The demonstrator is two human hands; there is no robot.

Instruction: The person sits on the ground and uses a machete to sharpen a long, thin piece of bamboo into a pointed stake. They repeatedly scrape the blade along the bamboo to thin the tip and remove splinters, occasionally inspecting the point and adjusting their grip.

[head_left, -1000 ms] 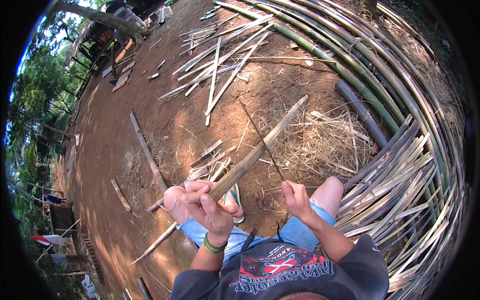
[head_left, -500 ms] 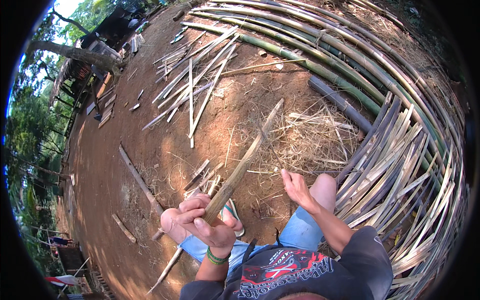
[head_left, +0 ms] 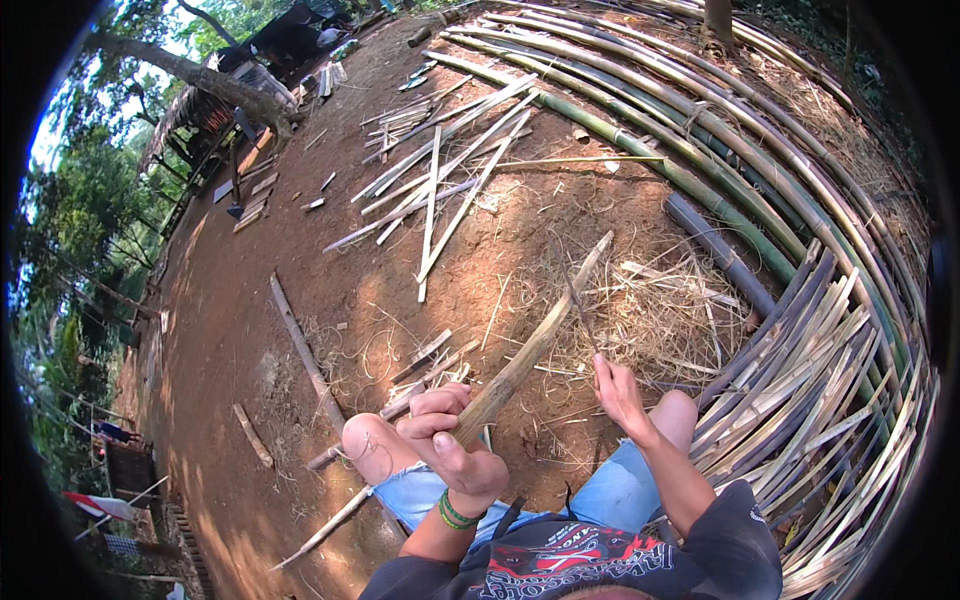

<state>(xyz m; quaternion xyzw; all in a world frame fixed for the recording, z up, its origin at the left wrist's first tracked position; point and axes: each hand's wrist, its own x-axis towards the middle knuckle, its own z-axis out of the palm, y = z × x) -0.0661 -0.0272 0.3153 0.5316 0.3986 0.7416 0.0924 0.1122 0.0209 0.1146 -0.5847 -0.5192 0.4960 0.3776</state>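
My left hand [head_left: 455, 440], with a green band at its wrist, is closed round the thick lower end of a long wooden stake [head_left: 530, 360]. The stake slants up and away to the right and tapers to a point. My right hand [head_left: 622, 398] grips a thin dark knife [head_left: 578, 308]; its handle is hidden in the fingers. The blade points away from me and lies close beside the stake's upper part. Whether the blade touches the wood I cannot tell. Below the hands are my bare knees and denim shorts.
Pale shavings [head_left: 660, 320] lie in a heap beyond my right hand. Split bamboo strips [head_left: 790, 400] are piled at the right, with long bamboo poles [head_left: 700, 120] behind. More slats [head_left: 450, 170] lie ahead on the brown soil. A wooden pole [head_left: 305, 350] rests left of my knee.
The whole view has shifted, so the scene sits farther right and a little lower. Both hands keep their holds; the knife blade now stands a little closer along the stake's upper part.
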